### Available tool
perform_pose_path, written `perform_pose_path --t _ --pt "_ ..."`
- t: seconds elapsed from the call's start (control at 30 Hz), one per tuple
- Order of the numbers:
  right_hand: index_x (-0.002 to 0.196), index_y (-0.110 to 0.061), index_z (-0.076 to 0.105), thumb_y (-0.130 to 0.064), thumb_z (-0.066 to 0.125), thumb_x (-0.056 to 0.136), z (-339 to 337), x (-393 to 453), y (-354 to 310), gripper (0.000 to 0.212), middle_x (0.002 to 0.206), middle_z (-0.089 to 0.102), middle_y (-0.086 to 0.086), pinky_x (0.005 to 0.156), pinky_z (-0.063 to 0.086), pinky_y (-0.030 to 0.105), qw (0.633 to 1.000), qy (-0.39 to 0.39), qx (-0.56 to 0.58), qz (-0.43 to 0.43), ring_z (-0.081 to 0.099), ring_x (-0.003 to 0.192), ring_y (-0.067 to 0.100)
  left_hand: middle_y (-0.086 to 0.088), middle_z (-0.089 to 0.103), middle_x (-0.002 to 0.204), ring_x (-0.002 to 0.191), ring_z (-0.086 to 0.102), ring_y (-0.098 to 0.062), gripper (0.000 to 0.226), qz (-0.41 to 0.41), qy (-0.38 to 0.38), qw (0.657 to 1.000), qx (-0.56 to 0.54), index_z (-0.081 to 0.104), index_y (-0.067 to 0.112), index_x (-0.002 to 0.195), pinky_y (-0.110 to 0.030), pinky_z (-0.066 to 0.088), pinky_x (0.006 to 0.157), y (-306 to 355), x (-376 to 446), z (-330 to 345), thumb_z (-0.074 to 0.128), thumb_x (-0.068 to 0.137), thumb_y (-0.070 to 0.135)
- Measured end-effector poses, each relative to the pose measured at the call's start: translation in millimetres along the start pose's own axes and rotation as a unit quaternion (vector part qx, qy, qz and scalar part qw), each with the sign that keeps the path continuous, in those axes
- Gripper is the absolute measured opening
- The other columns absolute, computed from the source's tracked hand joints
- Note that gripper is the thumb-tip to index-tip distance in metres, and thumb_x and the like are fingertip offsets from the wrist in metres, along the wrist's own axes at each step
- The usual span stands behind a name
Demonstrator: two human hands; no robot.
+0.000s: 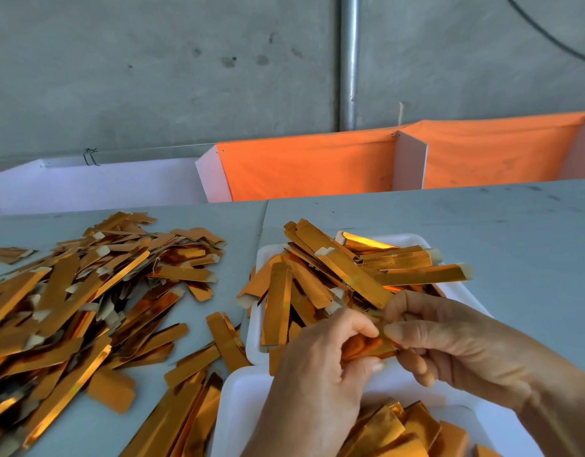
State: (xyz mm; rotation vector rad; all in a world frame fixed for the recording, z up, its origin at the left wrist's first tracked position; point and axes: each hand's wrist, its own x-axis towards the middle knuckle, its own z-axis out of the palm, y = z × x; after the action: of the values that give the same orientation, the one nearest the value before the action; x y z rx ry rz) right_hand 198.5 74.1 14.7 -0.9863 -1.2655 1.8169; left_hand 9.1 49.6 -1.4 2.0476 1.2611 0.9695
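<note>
Both of my hands hold one small gold foil card piece (367, 348) above the white trays. My left hand (317, 374) grips its lower part with curled fingers and thumb. My right hand (449, 338) pinches its upper edge between thumb and forefinger. Most of the piece is hidden between my fingers. A white tray (413, 240) behind my hands holds several long folded gold pieces (350, 275). A second white tray (238, 407) under my hands holds several gold pieces (403, 430).
A big loose heap of flat gold strips (80, 298) covers the grey table (515, 232) on the left. Orange cloth (317, 166) and white panels (103, 186) line the table's far edge. A metal pole (349, 61) stands against the concrete wall.
</note>
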Motion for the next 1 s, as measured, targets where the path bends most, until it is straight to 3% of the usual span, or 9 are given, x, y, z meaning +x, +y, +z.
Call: perform_pose_path --t 0.2,0.4,0.57,0.7,0.87,1.0 --pt "0.076 -0.007 0.065 -0.006 0.072 0.066 0.0 -1.3 -0.6 0.012 0.06 0.053 0.015 0.043 0.048 0.023 0.999 0.024 -0.024 0.014 0.052 0.047 0.02 0.025 0.062 0.104 0.103 0.055 0.004 0.029 -0.007 -0.013 1.0 0.002 0.048 0.045 0.099 -0.015 0.05 0.08 -0.7 0.1 0.8 0.068 0.084 0.029" --pt "0.081 -0.005 0.06 -0.006 0.067 0.066 2.2 -1.6 -1.3 0.016 0.057 0.054 0.015 0.043 0.046 0.024 0.998 0.045 -0.031 0.013 0.05 0.046 0.02 0.025 0.062 0.101 0.101 0.054 0.006 0.027 -0.003 -0.006 1.0 0.01 0.048 0.045 0.099 -0.01 0.047 0.077 -1.2 -0.2 0.8 0.066 0.085 0.032" --pt "0.081 -0.005 0.06 -0.006 0.065 0.065 2.6 -2.6 -2.1 0.016 0.056 0.055 0.015 0.042 0.046 0.023 0.998 0.051 -0.026 0.015 0.05 0.044 0.019 0.027 0.061 0.107 0.104 0.054 0.008 0.028 -0.005 -0.004 1.0 0.001 0.048 0.046 0.099 -0.011 0.046 0.087 -0.5 -0.5 0.6 0.067 0.085 0.032" --pt "0.083 -0.004 0.059 -0.006 0.063 0.066 3.6 -2.9 -3.2 0.018 0.056 0.055 0.016 0.042 0.046 0.023 0.998 0.056 -0.025 0.015 0.05 0.044 0.019 0.026 0.062 0.105 0.102 0.056 0.008 0.031 0.002 0.001 1.0 -0.003 0.047 0.048 0.1 -0.012 0.047 0.086 -0.2 -0.6 -0.3 0.068 0.084 0.032" --pt "0.088 -0.003 0.057 0.004 0.062 0.085 3.6 -0.5 -0.3 0.009 0.057 0.057 0.016 0.043 0.047 0.023 0.996 0.07 -0.059 0.014 0.052 0.045 0.019 0.03 0.058 0.106 0.103 0.05 0.008 0.031 0.011 0.006 0.999 0.036 0.043 0.05 0.102 -0.011 0.045 0.084 -1.3 -1.5 0.9 0.064 0.086 0.036" --pt "0.089 -0.004 0.058 0.0 0.067 0.083 4.2 1.0 1.8 0.012 0.058 0.058 0.015 0.045 0.047 0.022 0.994 0.071 -0.081 0.001 0.052 0.047 0.019 0.03 0.056 0.106 0.104 0.045 0.01 0.032 0.031 0.01 0.998 0.052 0.043 0.049 0.104 -0.016 0.046 0.086 -1.6 -1.8 0.8 0.065 0.086 0.034"
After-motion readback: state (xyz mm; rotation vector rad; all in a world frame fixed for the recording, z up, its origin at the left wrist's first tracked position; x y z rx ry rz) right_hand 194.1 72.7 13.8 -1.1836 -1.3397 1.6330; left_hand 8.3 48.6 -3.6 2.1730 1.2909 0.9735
